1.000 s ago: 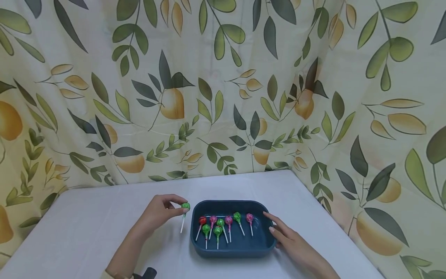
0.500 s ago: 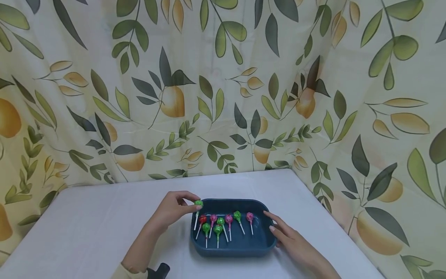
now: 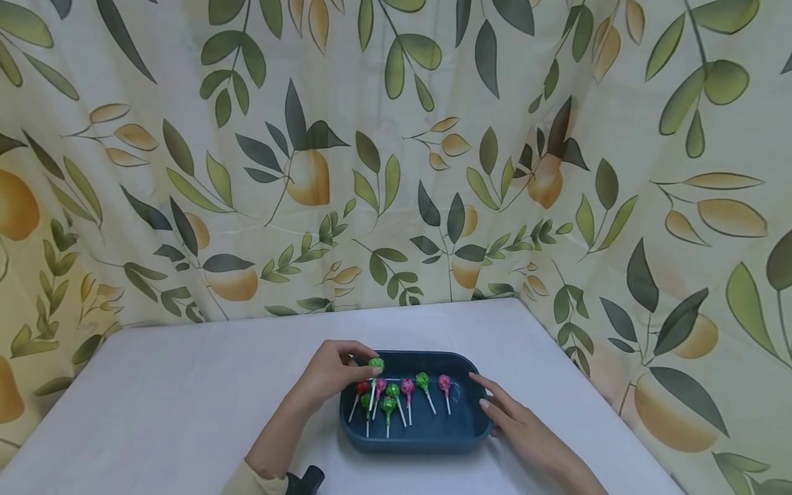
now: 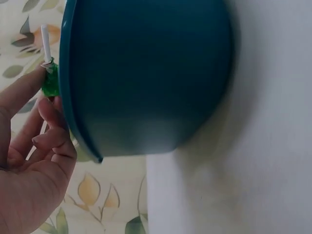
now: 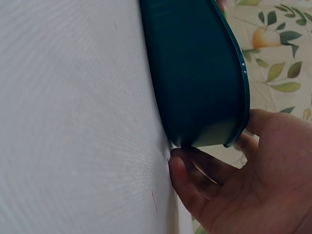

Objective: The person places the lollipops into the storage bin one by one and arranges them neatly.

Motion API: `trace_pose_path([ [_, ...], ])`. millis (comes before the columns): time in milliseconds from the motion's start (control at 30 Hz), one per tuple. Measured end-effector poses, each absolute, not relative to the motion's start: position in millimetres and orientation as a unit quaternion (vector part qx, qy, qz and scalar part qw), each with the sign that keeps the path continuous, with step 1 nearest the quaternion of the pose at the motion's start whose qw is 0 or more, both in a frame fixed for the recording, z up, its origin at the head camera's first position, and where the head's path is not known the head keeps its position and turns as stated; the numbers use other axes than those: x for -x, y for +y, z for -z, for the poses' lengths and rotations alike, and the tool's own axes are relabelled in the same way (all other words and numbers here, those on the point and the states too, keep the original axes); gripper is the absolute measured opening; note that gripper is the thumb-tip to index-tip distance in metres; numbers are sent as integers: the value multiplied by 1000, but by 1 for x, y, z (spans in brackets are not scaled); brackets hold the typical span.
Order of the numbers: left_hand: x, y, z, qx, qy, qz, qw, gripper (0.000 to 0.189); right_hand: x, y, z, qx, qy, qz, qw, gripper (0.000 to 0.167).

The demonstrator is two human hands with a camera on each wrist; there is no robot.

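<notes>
My left hand (image 3: 339, 372) pinches a green-wrapped lollipop (image 3: 376, 363) by its head, white stick hanging down, over the left part of a dark blue tray (image 3: 427, 445). In the left wrist view, thumb and fingertips meet around the lollipop (image 4: 50, 83) close to the rim. Inside the tray, several lollipops stand out: a red one (image 3: 361, 388) partly behind the held one, a pink one (image 3: 444, 382) at the right, and a green one (image 3: 423, 379) beside it. My right hand (image 3: 518, 425) holds the tray's right end, thumb at the rim and other fingers lower down by its base.
A white-covered table (image 3: 204, 392) bears the tray. Behind and to the right hangs a curtain (image 3: 383, 206) printed with leaves and fruit. A black device (image 3: 306, 480) is strapped at the left wrist, below a cream sleeve (image 3: 256, 478).
My left hand has carried the green lollipop rightward, from beside the tray across its left rim to above the lollipops inside. The right hand stays at the tray's right end.
</notes>
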State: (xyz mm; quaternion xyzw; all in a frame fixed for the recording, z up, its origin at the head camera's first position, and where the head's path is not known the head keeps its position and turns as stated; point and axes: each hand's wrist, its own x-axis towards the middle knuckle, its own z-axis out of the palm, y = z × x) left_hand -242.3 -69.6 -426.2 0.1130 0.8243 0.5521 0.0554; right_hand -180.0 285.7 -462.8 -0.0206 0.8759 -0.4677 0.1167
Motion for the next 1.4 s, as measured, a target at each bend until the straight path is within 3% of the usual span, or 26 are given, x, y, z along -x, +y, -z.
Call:
trace_pose_path([
  [1400,237,-9,457,-173,865,-471,21,14,178,285,462,17,875,471,111,51],
])
